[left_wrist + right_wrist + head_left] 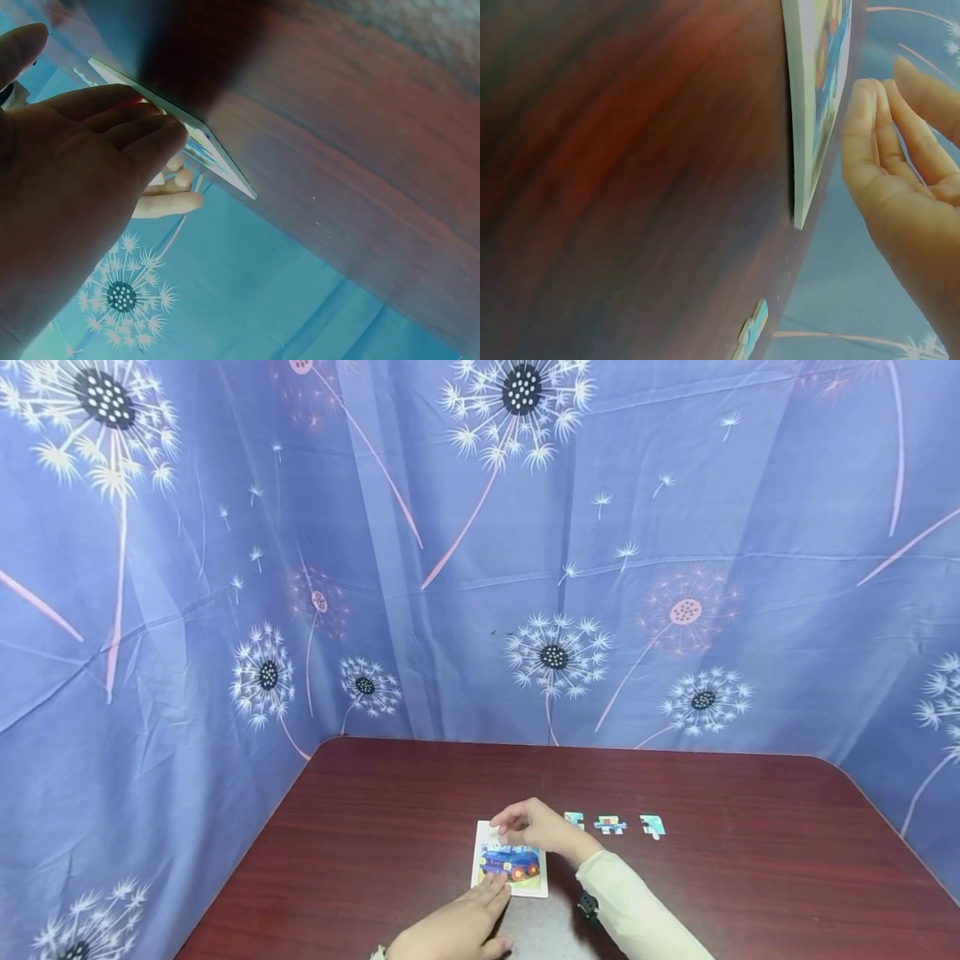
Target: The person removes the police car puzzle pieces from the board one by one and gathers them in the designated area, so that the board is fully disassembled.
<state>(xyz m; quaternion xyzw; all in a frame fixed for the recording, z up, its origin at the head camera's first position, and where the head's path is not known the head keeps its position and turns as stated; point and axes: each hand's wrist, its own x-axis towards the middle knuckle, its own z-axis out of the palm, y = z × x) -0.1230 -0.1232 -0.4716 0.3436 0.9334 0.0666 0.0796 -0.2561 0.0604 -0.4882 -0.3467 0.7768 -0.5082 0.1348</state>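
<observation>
Head view: puzzle board (pixel 544 878) lay flat on the desk (pixel 375 827), somewhat left of midway between the desk's left and right edges. It had a white border and a picture of a blue car (pixel 517 860) with red-and-yellow wheels. The upper part of the board was partly covered by the right hand.

Left hand (pixel 461 922): on the board's lower left, fingers extended and close together, their tips touching the surface; thumb held apart. The left wrist view showed the same long fingers lying over the board's edge.

Right hand (pixel 536 827): over the board's upper part, fingers bent toward the thumb. In the right wrist view the thumb tip stood close to the fingertips. Could not tell whether anything was pinched there.

Three loose pieces sat in a row to the right of the board, between it and the desk's right edge, on the side toward the far edge. Left piece (pixel 574 819): light blue, just beside the right hand. Middle piece (pixel 611 825): blue, red and yellow. Right piece (pixel 652 825): turquoise, one tab pointing nearward.

Right arm: pale sleeve (pixel 637 906), dark device (pixel 588 907) at the wrist. Blue curtain (pixel 465 652) with dandelion print beyond the desk's far and left edges.
</observation>
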